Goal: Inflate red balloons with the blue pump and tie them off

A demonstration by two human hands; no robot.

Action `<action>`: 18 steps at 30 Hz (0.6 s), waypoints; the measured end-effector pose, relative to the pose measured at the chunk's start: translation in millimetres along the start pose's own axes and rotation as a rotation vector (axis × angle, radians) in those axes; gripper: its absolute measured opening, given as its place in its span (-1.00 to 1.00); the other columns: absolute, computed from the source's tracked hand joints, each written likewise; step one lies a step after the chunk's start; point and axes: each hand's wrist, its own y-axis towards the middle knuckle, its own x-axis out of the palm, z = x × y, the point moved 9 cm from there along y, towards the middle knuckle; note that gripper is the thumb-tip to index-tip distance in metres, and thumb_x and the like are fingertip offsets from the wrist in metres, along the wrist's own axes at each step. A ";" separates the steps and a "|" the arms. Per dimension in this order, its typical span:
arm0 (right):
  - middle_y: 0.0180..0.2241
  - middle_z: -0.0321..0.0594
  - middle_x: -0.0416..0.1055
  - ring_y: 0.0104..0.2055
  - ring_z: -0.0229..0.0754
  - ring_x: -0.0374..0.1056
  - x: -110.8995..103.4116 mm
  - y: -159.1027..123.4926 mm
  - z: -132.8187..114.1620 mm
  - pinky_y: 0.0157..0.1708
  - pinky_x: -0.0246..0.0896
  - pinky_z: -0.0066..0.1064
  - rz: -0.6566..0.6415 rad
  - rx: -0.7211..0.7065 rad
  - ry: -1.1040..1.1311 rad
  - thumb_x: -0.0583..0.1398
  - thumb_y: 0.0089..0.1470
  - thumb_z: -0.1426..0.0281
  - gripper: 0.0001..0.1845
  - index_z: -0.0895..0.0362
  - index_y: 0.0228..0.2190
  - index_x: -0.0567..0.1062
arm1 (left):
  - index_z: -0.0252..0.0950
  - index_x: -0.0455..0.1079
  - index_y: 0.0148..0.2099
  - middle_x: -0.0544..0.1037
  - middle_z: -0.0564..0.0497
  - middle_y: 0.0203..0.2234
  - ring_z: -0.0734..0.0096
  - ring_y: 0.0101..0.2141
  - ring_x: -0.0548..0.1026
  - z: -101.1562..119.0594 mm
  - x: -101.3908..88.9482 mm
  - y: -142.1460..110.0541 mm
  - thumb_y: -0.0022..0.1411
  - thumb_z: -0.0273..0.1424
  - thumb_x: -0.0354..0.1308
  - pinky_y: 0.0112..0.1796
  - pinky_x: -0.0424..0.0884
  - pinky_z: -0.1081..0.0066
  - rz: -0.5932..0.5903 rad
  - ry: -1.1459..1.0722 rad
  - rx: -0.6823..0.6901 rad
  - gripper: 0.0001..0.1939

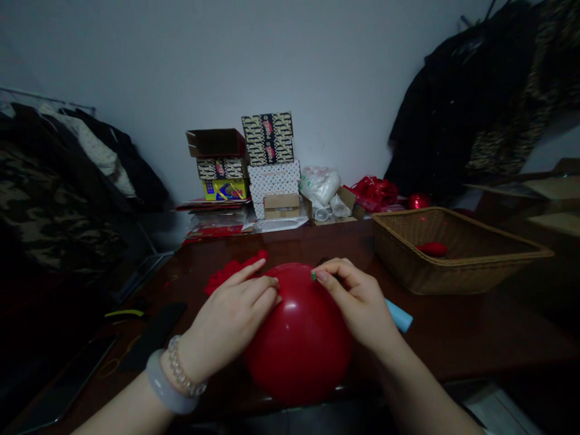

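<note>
A round, inflated red balloon (299, 350) sits in front of me at the near side of the dark brown table (457, 326). My left hand (238, 311) rests against its upper left, the fingers curled onto it and the index finger stretched out. At the balloon's upper right, my right hand (357, 299) pinches a small green piece (313, 275) between thumb and forefinger. Whether that piece is fixed to the balloon I cannot tell. Behind my left hand lies a red, lumpy, soft-looking thing (226, 273), partly covered. A light blue cylinder (399, 315) shows beside my right wrist.
A wicker basket (457, 275) with a red object (432, 248) inside stands at the right. Stacked boxes (272, 181) and plastic bags (321, 184) line the wall. At the left lie a phone-like dark slab (75, 380) and a yellow-green-handled tool (124, 313).
</note>
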 end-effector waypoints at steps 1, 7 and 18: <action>-0.37 -0.27 0.49 -0.28 -0.15 0.37 4.2 -1.0 2.6 -0.20 0.22 -0.29 -0.020 0.013 0.012 0.17 0.19 0.26 -0.81 0.05 -0.37 0.53 | -0.32 0.41 -0.21 0.55 -0.05 -0.23 0.39 -0.19 0.52 4.0 0.4 4.1 0.35 -0.51 -0.06 0.19 0.20 0.07 0.009 -0.012 -0.010 -0.79; -0.39 -0.26 0.48 -0.29 -0.15 0.36 7.3 -3.4 -0.6 -0.21 0.23 -0.30 -0.022 0.013 0.058 0.17 0.18 0.26 -0.80 0.06 -0.39 0.54 | -0.29 0.40 -0.19 0.55 -0.03 -0.30 0.38 -0.24 0.52 13.9 0.8 21.2 0.34 -0.44 -0.01 0.12 0.31 0.09 0.156 -0.141 -0.136 -0.84; -0.35 -0.24 0.45 -0.22 -0.16 0.39 15.6 1.9 16.8 -0.15 0.28 -0.30 -0.047 -0.006 0.144 0.23 0.13 0.32 -0.88 0.07 -0.39 0.57 | -0.26 0.34 -0.26 0.47 -0.07 -0.18 0.31 -0.19 0.46 4.0 22.4 14.7 0.31 -0.42 0.04 -0.17 0.44 0.26 0.280 -0.299 -0.479 -0.91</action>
